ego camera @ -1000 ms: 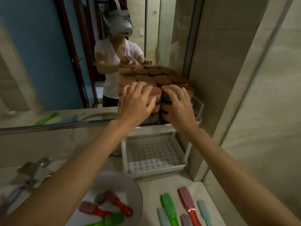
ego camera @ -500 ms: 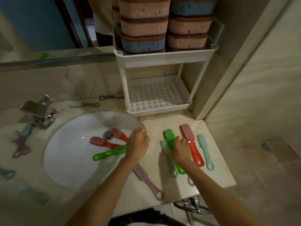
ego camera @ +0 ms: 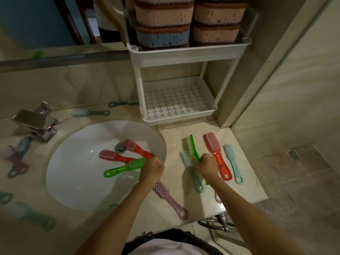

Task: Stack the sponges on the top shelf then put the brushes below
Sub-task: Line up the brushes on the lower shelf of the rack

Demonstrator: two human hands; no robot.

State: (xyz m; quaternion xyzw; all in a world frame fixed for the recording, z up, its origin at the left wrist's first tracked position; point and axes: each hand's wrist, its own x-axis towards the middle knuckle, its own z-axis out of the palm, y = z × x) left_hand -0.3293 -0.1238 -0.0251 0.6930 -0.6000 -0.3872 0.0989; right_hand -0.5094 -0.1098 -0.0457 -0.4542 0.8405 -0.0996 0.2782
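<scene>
Two hands close on brushes at once: the left hand point(ego camera: 151, 169) is fisted at the sink point(ego camera: 77, 183) edge around the handle end of a red brush point(ego camera: 139, 150) lying in the basin, while the right hand point(ego camera: 207, 165) grips a green brush point(ego camera: 193, 147) tipped on edge on the counter point(ego camera: 244, 192). Lifting both together risks a slip, since the red handle crosses a green sink brush point(ego camera: 125, 167) and could drag it; the right arm also lies across a teal brush point(ego camera: 191, 172). Sponges point(ego camera: 163, 24) fill the top shelf point(ego camera: 187, 52) in stacked columns. Below, the lower shelf point(ego camera: 176, 103) holds nothing yet. Inside the basin lie three brushes; others lie scattered on the counter.
</scene>
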